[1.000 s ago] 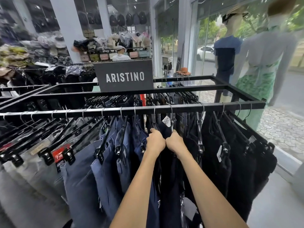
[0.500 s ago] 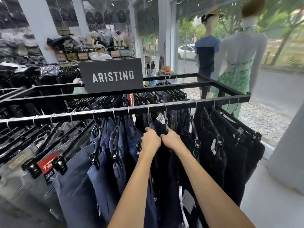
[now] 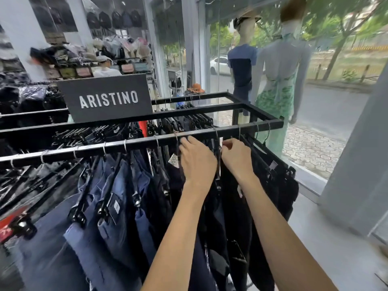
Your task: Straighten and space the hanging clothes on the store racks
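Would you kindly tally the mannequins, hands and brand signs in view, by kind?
Mannequins: 2 (mannequin in a navy T-shirt, mannequin in a green patterned dress)
Hands: 2 (left hand, right hand)
Signs: 1 (black ARISTINO sign)
Total: 5

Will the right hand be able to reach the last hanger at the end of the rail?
Probably yes. The right hand is by the rail, and the last hanger hangs close beside it, with only another hanger between.

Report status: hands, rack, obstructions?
Left hand and right hand at black metal rail, among hangers; grips unclear. Dark navy trousers packed between them. Nothing blocking.
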